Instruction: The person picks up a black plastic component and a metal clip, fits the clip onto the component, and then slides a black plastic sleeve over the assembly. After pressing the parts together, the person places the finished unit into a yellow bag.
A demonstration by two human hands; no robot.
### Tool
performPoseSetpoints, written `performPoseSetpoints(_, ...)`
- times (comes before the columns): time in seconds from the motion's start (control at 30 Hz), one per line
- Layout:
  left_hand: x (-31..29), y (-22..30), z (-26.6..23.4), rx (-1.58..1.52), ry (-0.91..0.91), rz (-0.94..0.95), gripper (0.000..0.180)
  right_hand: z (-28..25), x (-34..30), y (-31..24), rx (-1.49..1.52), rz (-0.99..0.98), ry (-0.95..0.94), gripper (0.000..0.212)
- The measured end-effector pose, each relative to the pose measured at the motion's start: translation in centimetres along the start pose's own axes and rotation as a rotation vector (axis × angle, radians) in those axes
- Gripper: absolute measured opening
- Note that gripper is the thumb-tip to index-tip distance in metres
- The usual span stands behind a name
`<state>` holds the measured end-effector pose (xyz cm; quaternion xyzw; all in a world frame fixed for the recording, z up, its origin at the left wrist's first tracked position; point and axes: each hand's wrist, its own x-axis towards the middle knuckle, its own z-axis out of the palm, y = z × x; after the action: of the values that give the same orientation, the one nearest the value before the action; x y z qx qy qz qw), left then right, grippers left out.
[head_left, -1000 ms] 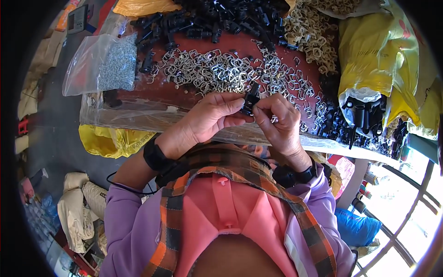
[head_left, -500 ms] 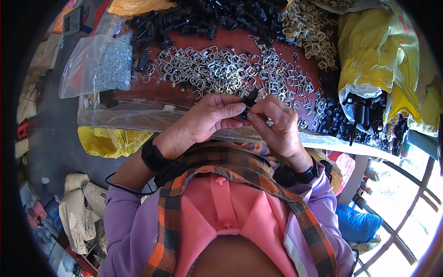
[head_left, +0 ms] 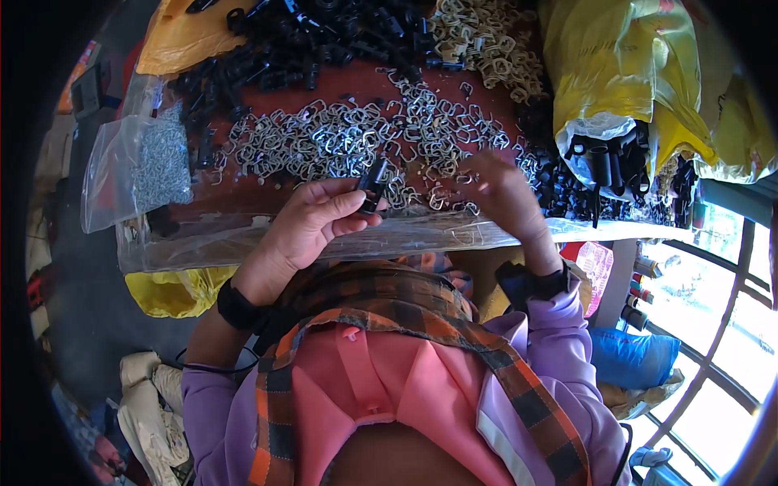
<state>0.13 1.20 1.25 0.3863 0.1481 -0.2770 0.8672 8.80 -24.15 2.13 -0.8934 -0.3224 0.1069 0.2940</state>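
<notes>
A black plastic fitting (head_left: 374, 180) stands tilted between the thumb and fingers of my left hand (head_left: 320, 215), above the table's near edge. My right hand (head_left: 509, 194) is apart from it, over the right part of the table. Motion smears its fingers, so whether it holds anything does not show. Beyond both hands lies a spread heap of silvery metal clips (head_left: 324, 138), with a thinner band of them running up the middle. Small black parts (head_left: 559, 190) are piled just right of my right hand.
A large pile of black fittings (head_left: 324, 44) covers the far side, beside brass-coloured clips (head_left: 486, 40). A clear bag of small metal pieces (head_left: 162, 162) lies at left. At right, a yellow bag (head_left: 608, 73) spills black parts. Clear plastic wraps the table edge (head_left: 405, 239).
My right hand has let go of the black fitting and moved right. My left hand keeps the fitting. The whole view has shifted, so the table sits lower and further left.
</notes>
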Motion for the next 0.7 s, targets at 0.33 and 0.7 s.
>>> performPoseSetpoints(0.33,0.6,-0.9,-0.7,-0.105,0.041,0.008,0.016,-3.7,3.8,7.4,-0.411,0.092,0.461,0.020)
performPoseSetpoints(0.7,0.7,-1.1,-0.7,-0.145,0.058,0.030,0.016,-2.3,3.9,9.3,-0.299,0.073,0.367,0.024)
